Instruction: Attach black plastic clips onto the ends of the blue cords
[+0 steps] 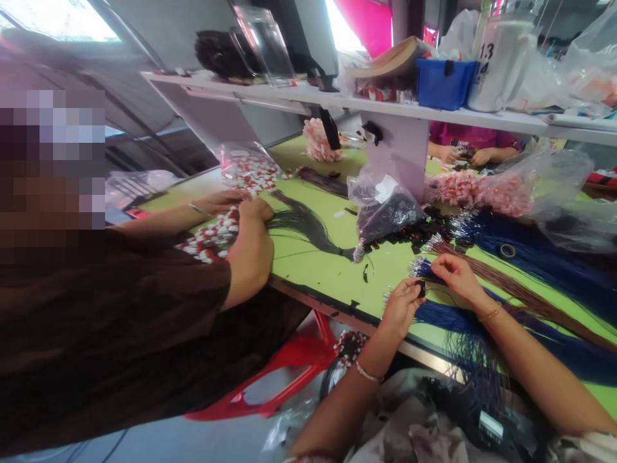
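My left hand (401, 307) pinches a small black plastic connector housing (421, 289) above the table's front edge. A thin dark wire seems to trail from the housing to the right. Close by, my right hand (457, 275) has its thumb and forefinger pressed together at a bundle of blue wires (423, 268), just behind their silver terminal ends. More dark blue wires (436, 315) lie under my hands and hang over the edge. Brown wires (501, 270) run beyond my right hand. A pile of loose black housings (429, 226) lies behind both hands.
A clear bag of black parts (388, 209) stands behind the pile. To the left, a co-worker's hands (253, 209) work above red-and-white connectors (212, 238). Grey wires (308, 225) lie between us. A shelf (385, 103) crosses above, bearing a blue bin (444, 83). A red stool (289, 360) stands below.
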`<state>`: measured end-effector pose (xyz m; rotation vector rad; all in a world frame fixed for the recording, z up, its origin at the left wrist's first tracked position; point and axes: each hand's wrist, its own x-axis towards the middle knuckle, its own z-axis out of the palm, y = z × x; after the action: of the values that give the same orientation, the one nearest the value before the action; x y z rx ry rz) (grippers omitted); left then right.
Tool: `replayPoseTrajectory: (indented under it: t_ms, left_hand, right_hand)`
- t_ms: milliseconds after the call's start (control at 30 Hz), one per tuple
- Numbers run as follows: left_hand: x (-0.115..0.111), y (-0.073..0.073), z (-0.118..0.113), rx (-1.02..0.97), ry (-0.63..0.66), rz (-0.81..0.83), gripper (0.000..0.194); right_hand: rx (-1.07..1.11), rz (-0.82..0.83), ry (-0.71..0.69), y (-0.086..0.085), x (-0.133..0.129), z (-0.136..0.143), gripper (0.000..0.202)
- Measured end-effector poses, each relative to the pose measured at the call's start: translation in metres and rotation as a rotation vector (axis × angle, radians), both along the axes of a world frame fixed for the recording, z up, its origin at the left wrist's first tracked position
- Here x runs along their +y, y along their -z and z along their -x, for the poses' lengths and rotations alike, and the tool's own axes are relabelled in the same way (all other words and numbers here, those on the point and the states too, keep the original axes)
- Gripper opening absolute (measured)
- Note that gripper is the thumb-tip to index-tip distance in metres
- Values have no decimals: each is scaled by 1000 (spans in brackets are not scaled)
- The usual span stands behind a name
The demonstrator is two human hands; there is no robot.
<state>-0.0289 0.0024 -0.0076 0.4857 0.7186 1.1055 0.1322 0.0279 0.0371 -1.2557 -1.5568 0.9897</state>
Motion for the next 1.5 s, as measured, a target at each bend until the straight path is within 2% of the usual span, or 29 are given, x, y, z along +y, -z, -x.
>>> replayPoseTrajectory:
  t_ms: [133,333,467,733,1167,1367,1500]
  left_hand:
    - [2,0,-1,-75,9,14,29]
    - [6,5,-1,-108,23,26,23]
    - [5,7,-1,-104,37,5,22]
    - [5,7,0,-96,47,-2,28]
    - [-1,1,-9,35,-52,8,34]
    - [-4,0,-9,21,-73,20,32]
    - [-3,1,-5,-15,-42,13,28]
  right_hand:
    - [-78,10,15,-6,-16,6,16]
    - [-299,-42,27,8,-28,5,13]
    - [-434,-77,34,9,-32,8,15]
    - [-502,-64,44,5,-33,13,16]
    - [-413,-59,14,17,-33,13,19]
    - [-159,165,-33,23,-26,6,20]
    - [-181,126,-34,21,-26,3,19]
